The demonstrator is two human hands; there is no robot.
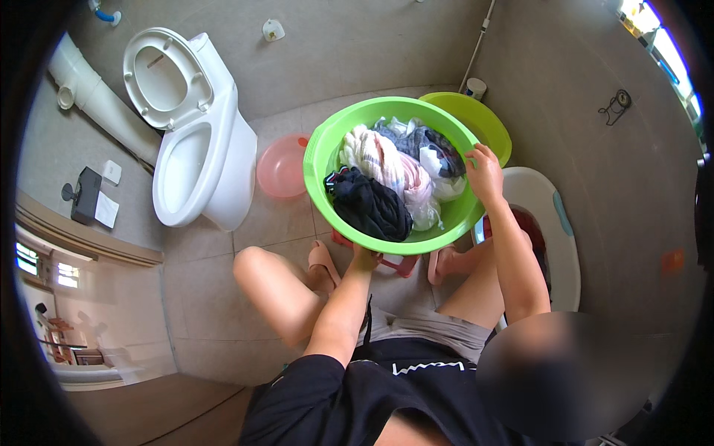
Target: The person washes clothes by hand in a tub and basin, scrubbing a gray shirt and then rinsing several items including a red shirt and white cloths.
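A large light-green plastic basin [321, 192] is held before me over a low red stool [407, 267]. My right hand [484, 170] grips its right rim, with the fingers over the edge. My left hand [366, 258] holds the near rim from below, its fingers mostly hidden under the basin. Inside lies a heap of cloth items: a black garment [371, 206] nearest me, a twisted white and pink piece [385, 161] in the middle, and a dark grey-blue piece [438, 146] at the far right. Whitish, thin material [449, 188] shows among them.
Behind the basin stands a yellow-green basin [493, 125]. At right is a white tub [566, 245] with dark red cloth [521, 220] inside. A pink basin [279, 170] sits on the tiled floor beside the toilet [240, 184], its lid up. My bent knees flank the stool.
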